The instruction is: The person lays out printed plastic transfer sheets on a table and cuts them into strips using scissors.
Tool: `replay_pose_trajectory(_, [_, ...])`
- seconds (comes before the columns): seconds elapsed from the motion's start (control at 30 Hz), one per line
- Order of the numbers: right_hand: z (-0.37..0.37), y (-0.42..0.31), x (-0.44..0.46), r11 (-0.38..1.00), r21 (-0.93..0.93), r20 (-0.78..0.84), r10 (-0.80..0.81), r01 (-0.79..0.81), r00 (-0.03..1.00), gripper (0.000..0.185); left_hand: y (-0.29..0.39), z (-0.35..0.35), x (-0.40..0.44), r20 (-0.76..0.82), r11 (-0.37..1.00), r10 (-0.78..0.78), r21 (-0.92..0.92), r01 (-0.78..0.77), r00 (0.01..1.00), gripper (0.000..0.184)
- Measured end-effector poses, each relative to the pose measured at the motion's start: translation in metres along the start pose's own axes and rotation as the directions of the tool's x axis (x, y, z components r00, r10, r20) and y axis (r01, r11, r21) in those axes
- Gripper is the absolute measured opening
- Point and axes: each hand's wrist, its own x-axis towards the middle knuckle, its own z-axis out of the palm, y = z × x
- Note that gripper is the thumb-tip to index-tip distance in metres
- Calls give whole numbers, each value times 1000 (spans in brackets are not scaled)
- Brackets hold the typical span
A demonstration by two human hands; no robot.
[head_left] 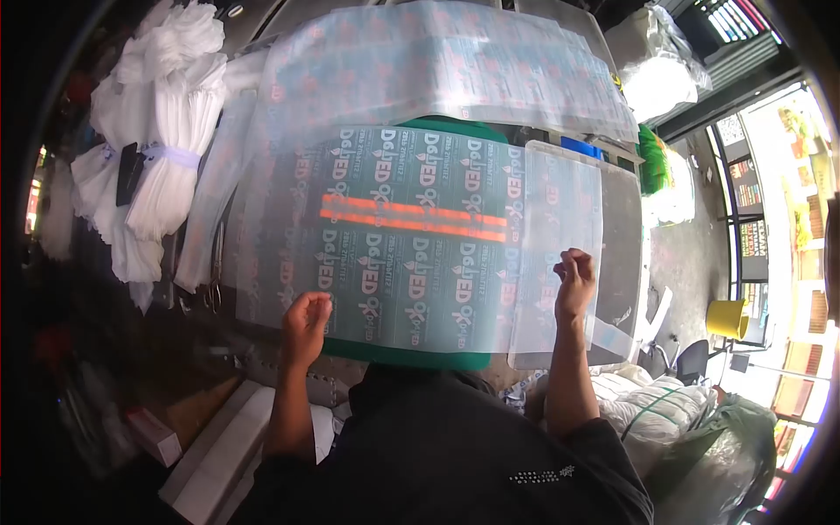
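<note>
A translucent printed plastic sheet (398, 289) with rows of repeated lettering lies in front of me over a green board (442, 360). Two bright orange stripes (416, 218) cross its middle. Over the sheet's near left part is my left hand (306, 325), its fingers curled together. My right hand (575, 278) is over the right part, thumb and fingertips pinched. I cannot make out whether either hand has hold of the film. Behind, a stack of similar printed sheets (420, 66) spreads across the far side of the table.
Tied bundles of white material (166, 175) hang at the left, with scissors (216, 271) near them. Long white boxes (210, 451) stand at lower left. Wrapped white sacks (665, 407) lie at lower right. A yellow bucket (727, 319) is farther right by the doorway.
</note>
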Motion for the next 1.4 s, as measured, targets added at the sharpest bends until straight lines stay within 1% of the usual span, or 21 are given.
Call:
replay_pose_trajectory(0.07, [-2, -3, 2, 998, -43, 49, -35, 37, 998, 8, 18, 9, 7, -6, 1000, -12, 3, 12, 1000, 22])
replay_pose_trajectory(0.13, [-13, -5, 8, 997, -75, -3, 29, -29, 1000, 8, 32, 10, 11, 80, 983, 124, 129, -134, 989, 21])
replay_pose_trajectory(0.27, [-34, 3, 6, 988, -56, -75, 139, -144, 987, 9, 26, -2, 35, 63, 955, 175, 230, -185, 983, 22])
replay_pose_trajectory(0.43, [-48, 22, -29, 957, -235, -84, 153, -169, 985, 20, -10, -55, 79, -99, 865, 224, 478, -151, 970, 21])
replay_pose_trajectory(0.5, [-48, 35, -45, 939, -273, -76, 197, -211, 977, 22, -62, -86, 91, -231, 867, 311, 467, -175, 922, 23])
replay_pose_trajectory(0.57, [-40, 35, -65, 893, -404, -87, 180, -200, 980, 22, -132, -125, 90, -333, 955, 144, 293, -43, 932, 25])
replay_pose_trajectory(0.63, [-43, 56, -85, 867, -455, -81, 187, -203, 979, 23, -154, -144, 62, -442, 892, 31, 418, 175, 897, 32])
replay_pose_trajectory(0.67, [-52, 67, -98, 787, -488, -49, 407, -378, 912, 26, -159, -152, 46, -444, 891, 34, 420, 174, 895, 32])
replay_pose_trajectory(0.7, [-59, 74, -112, 667, -529, -24, 607, -525, 795, 29, -162, -155, 27, -401, 862, -301, 273, 427, 865, 40])
replay_pose_trajectory(0.73, [-62, 63, -127, 565, -602, 100, 754, -564, 649, 33, -164, -155, 8, -305, 737, -602, 142, 661, 738, 49])
replay_pose_trajectory(0.77, [-79, 95, -145, 470, -495, 80, 862, -731, 500, 41, -166, -156, -4, -164, 531, -832, 39, 847, 529, 57])
replay_pose_trajectory(0.8, [-76, 91, -163, 371, -504, -9, 901, -780, 434, 46, -176, -156, -9, -171, 531, -833, 26, 847, 527, 57])
replay_pose_trajectory(0.87, [-72, 89, -190, 454, -400, -59, 854, -796, 517, 51, -201, -153, -16, -197, 655, -756, -220, 723, 624, 57])
replay_pose_trajectory(0.9, [-70, 97, -196, 449, -413, -53, 857, -792, 513, 51, -196, -151, -15, -176, 605, -792, -349, 716, 584, 55])
replay_pose_trajectory(1.03, [-61, 112, -196, 649, -156, -112, 738, -745, 666, 54, -174, -151, -13, -71, 511, -840, -436, 741, 538, 55])
replay_pose_trajectory(1.1, [-53, 121, -190, 735, -7, -97, 674, -678, 732, 49, -162, -154, -19, 31, 552, -819, -226, 803, 572, 55])
replay_pose_trajectory(1.2, [-35, 115, -172, 853, 29, -289, 506, -521, 813, 36, -160, -160, -20, 6, 626, -775, -141, 767, 633, 56])
replay_pose_trajectory(1.27, [-13, 86, -156, 892, 230, -290, 444, -389, 848, 29, -154, -160, -20, 33, 594, -789, -212, 776, 613, 56])
replay_pose_trajectory(1.3, [-7, 72, -147, 895, 225, -281, 437, -384, 854, 29, -154, -156, -20, 82, 564, -797, -252, 787, 598, 55])
replay_pose_trajectory(1.37, [-1, 41, -134, 988, 22, -130, 155, -153, 979, 21, -172, -145, -25, 140, 529, -808, -252, 810, 572, 56])
replay_pose_trajectory(1.4, [6, 18, -132, 989, 23, -129, 145, -144, 981, 21, -178, -138, -28, 194, 497, -816, -243, 833, 544, 56])
